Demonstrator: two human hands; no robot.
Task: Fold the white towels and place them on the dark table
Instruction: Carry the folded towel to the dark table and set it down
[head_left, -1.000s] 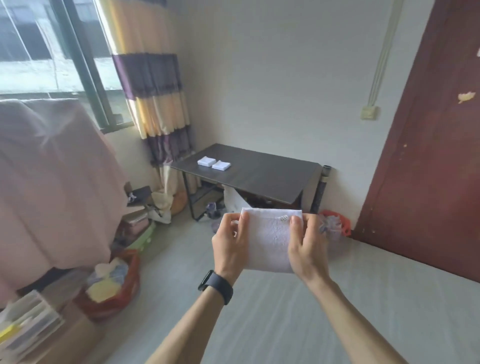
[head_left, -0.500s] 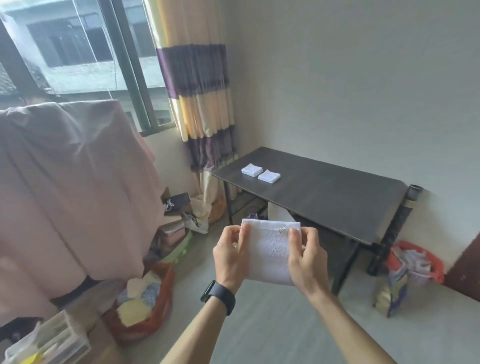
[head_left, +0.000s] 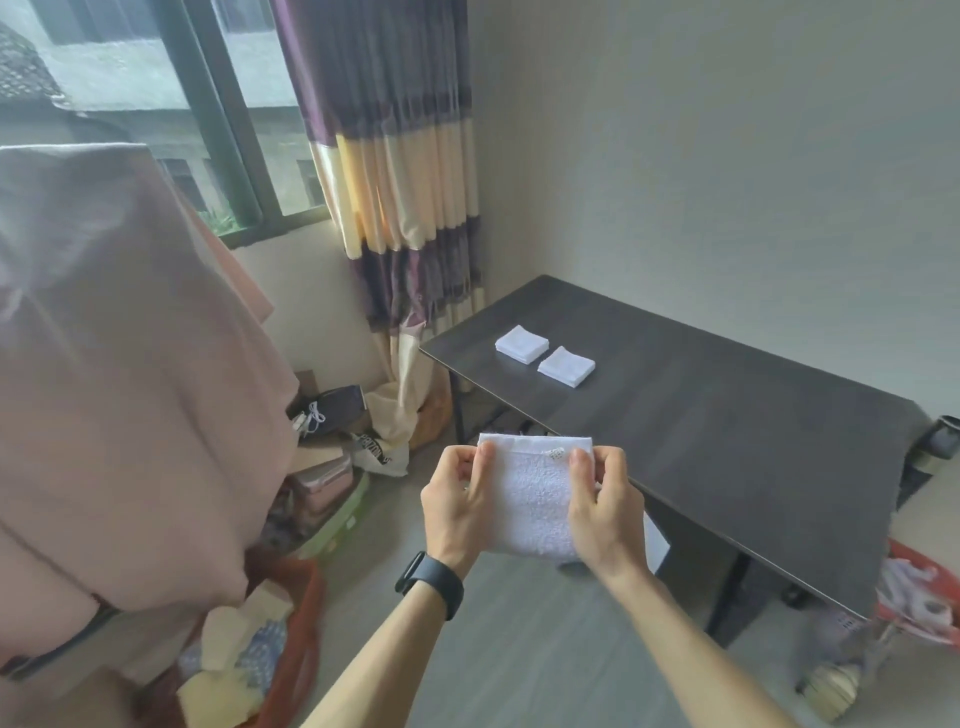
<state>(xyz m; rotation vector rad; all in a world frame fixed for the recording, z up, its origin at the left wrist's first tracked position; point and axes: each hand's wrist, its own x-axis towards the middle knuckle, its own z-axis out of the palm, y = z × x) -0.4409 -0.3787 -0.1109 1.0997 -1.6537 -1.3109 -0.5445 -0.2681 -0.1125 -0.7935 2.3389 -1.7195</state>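
A folded white towel (head_left: 532, 499) hangs in the air in front of me, just short of the dark table's near edge. My left hand (head_left: 454, 506) pinches its left side and my right hand (head_left: 605, 512) pinches its right side, thumbs on the top corners. The dark table (head_left: 727, 441) stands against the wall to the right. Two small folded white towels lie side by side near its far left corner, one (head_left: 521, 344) further back and one (head_left: 566, 366) nearer.
A large pink cloth (head_left: 119, 374) hangs at the left, under the window. Below it sit a red basket of cloths (head_left: 249, 660) and stacked boxes and bags (head_left: 332, 447). A striped curtain (head_left: 400, 171) hangs behind the table's left end. Red bags (head_left: 919, 603) lie at the right.
The view has moved closer to the table and swung left; the door has left the frame. Both hands still hold the towel the same way, now near the table's edge.
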